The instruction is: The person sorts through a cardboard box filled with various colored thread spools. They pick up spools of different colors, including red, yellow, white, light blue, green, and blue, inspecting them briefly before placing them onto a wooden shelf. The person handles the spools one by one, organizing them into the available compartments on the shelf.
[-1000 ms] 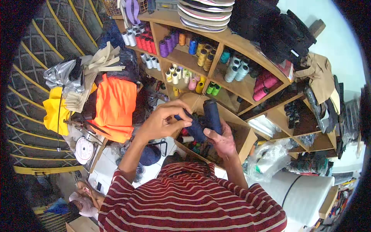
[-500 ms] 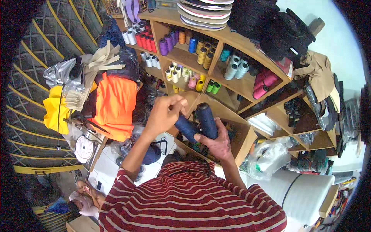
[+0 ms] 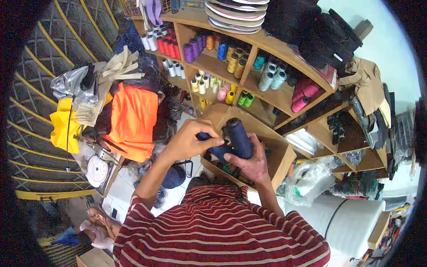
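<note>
Two dark navy thread spools are in my right hand [image 3: 253, 164], whose thumb and fingers wrap round their lower ends. The right-hand spool [image 3: 239, 139] tilts away from me with its top showing. Beside it, the left-hand spool [image 3: 219, 152] is partly covered by my left hand [image 3: 192, 140]. That hand is closed in a pinch, thumb against fingertips, just over the left spool. Anything between its fingertips, such as a thread, is too fine to make out. Below both hands, an open brown box [image 3: 283, 165] holds dark and green items.
A wooden shelf [image 3: 209, 61] with coloured thread spools stands ahead, with stacked white reels [image 3: 235, 17] on top. Orange cloth [image 3: 132, 120] hangs at left. Clear plastic [image 3: 307, 180] and a white foam roll [image 3: 351, 227] lie at right. Another person [image 3: 100, 227] sits lower left.
My left hand has moved right and down, from beside the left spool's top to across it, still pinched. My right hand and both spools have hardly moved.
</note>
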A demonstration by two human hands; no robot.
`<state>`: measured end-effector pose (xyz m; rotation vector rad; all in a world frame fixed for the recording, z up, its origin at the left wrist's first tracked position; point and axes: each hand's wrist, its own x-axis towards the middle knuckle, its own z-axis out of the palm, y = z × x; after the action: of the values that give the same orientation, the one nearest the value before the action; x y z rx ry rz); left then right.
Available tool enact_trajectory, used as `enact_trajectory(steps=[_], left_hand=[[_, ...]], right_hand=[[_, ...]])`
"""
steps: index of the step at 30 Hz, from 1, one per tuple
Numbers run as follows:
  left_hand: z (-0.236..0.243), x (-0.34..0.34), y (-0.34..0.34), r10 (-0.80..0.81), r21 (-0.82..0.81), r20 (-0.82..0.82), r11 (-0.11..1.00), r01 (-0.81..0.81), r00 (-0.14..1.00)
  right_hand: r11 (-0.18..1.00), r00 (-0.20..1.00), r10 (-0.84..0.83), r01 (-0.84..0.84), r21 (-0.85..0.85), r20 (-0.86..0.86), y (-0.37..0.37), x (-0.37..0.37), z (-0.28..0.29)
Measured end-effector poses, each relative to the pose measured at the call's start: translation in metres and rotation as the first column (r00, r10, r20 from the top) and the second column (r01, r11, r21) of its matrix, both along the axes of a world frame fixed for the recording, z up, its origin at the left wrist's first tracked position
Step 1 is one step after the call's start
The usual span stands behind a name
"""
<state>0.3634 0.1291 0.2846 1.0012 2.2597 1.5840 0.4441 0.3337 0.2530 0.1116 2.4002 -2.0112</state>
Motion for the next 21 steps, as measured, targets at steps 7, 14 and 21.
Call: enact_trajectory(steps=[7,14,21], left_hand=[[-0.017,-0.001,0.006,0.272,-0.015,-0.024,0.962,-0.272,0.962],[-0.017,-0.002,0.005,0.117,0.365,0.643,0.822,-0.437,0.757],[-0.042,0.038,0.024,-0.022,0.491,0.603,0.798,-0.349,0.798]], right_hand=[[0.984,0.993,0.006,0.014,0.178,-0.115,-0.008,0.008,-0.001],[0.926,0.996,-0.041,0.068,-0.371,0.078,-0.009,0.010,-0.015],[0.648,0.966,0.046,0.164,-0.744,0.253,-0.017,0.010,-0.020]])
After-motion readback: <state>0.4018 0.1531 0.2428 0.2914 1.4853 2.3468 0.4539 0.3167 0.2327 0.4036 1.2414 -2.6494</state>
